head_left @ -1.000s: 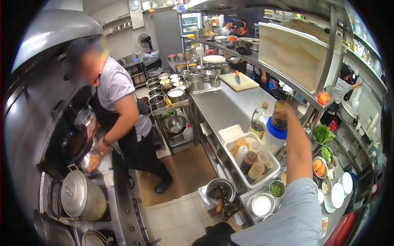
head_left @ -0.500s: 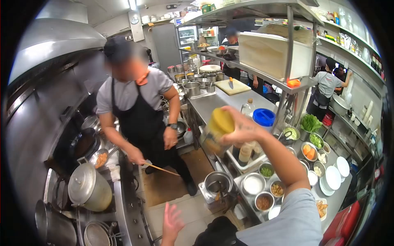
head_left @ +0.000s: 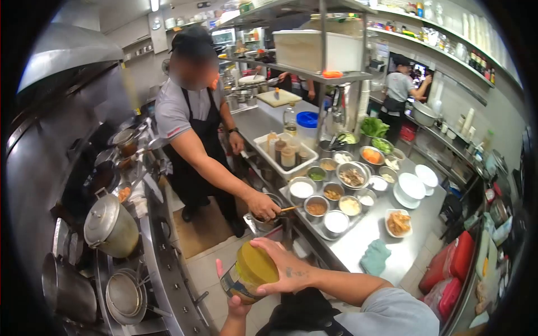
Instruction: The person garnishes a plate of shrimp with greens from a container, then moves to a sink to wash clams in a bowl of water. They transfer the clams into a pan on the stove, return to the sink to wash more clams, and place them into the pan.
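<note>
Steel counter (head_left: 406, 252) lies at right. Tilted jar (head_left: 238, 284), held in midair beside it: probably rigid, moderately heavy, slippery if greasy; best gripped around its body. Right hand (head_left: 284, 270) clasps the lid end; left hand (head_left: 237, 309) cups beneath, grip indeterminable. Yellow lid (head_left: 255, 261) is on.

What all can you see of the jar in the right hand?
The jar has a broad yellow-green lid, plastic-looking and in place, over a darker body whose markings are too blurred to read; contents are unclear. It is tilted in mid-air above the floor. The right hand grips its lid end; the left hand is cupped beside the body, contact hard to confirm.
</note>
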{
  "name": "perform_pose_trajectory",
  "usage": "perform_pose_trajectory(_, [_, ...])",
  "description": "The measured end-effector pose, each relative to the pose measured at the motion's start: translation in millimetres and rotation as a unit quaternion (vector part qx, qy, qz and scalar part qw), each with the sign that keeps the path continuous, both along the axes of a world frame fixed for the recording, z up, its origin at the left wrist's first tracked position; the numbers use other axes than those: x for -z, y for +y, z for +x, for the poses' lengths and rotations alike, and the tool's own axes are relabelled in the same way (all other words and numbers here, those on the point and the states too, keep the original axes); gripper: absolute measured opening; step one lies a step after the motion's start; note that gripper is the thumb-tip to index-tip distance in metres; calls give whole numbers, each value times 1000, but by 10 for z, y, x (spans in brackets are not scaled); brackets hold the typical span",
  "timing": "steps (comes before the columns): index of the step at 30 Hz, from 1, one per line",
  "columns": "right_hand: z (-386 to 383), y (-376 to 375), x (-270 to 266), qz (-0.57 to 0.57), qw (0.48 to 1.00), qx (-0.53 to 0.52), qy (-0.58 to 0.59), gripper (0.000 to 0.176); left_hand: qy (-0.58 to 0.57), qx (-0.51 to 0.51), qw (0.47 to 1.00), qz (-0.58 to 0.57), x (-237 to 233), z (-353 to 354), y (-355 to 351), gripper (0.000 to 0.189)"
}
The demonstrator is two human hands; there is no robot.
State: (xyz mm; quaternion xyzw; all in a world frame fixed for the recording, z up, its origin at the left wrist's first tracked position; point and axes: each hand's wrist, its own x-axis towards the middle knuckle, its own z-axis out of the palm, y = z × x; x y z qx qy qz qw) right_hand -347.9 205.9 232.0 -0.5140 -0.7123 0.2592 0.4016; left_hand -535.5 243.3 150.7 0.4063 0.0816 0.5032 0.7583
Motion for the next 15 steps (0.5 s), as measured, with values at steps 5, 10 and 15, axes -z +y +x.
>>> perform_pose_trajectory(5, [-73, -783, -310, 99, 990, 12, -101, 102, -92, 159, 973, -141, 139, 180, -508, 89])
perform_pose_trajectory(10, [91, -1355, -406, 135, 964, 6, -229, 100, 37, 165, 984, 61, -46, 486, -1065, 84])
perform_pose_trajectory(15, [556, -2127, -305, 138, 984, 71, -84, 105, -93, 372, 891, -242, 330, 819, -1312, 79])
